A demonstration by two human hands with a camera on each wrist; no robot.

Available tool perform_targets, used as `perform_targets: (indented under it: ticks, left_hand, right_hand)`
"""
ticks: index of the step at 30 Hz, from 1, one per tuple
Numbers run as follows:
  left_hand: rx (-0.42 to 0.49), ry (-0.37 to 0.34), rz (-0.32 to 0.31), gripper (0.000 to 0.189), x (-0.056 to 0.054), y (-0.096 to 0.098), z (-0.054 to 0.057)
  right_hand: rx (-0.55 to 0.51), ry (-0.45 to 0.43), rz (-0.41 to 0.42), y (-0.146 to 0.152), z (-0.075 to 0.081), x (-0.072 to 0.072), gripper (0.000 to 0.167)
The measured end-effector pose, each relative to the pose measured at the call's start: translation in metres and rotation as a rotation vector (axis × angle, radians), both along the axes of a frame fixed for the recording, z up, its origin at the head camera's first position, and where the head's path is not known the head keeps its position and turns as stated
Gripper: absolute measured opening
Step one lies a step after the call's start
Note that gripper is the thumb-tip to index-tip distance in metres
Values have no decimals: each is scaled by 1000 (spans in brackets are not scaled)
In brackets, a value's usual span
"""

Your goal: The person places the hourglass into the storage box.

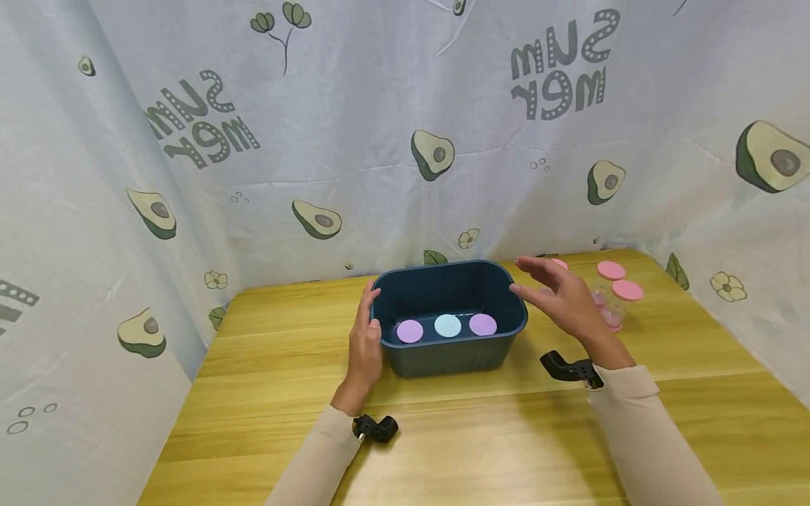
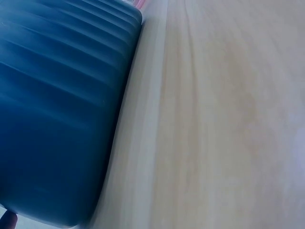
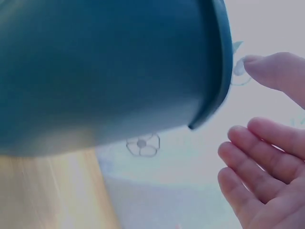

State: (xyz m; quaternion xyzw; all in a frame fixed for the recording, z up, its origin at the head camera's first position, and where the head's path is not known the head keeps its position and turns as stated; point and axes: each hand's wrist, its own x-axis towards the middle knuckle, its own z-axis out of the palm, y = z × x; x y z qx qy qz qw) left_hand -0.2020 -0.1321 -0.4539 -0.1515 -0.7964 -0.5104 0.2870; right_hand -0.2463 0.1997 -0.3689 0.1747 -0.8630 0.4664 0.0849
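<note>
A dark blue-green plastic bin (image 1: 449,360) stands upright on the wooden table. Inside it are three round lids: a lilac one (image 1: 409,331), a pale blue one (image 1: 448,325) and another lilac one (image 1: 483,324); what lies beneath them cannot be made out. My left hand (image 1: 365,348) is at the bin's left end, fingers extended along the wall; in the left wrist view only a dark fingertip (image 2: 8,220) shows by the bin. By the right end, my right hand (image 1: 569,302) holds nothing. The right wrist view shows its fingers (image 3: 257,167) spread, apart from the rim.
Behind and right of my right hand stand several clear containers with pink lids (image 1: 627,290), partly hidden by that hand. A pale curtain with avocado prints (image 1: 433,154) hangs along the table's back and sides. Wooden tabletop (image 1: 278,393) extends around the bin.
</note>
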Motion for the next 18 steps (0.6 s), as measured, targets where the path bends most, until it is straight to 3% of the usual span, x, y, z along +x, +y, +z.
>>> perform_targets:
  ticks: [8, 18]
  left_hand:
    - [-3, 6, 5, 55, 0, 0, 0]
    - [1, -11, 8, 56, 1, 1, 2]
  right_hand:
    - [-28, 28, -90, 23, -1, 2, 54]
    - [21, 30, -196, 61, -6, 5, 55]
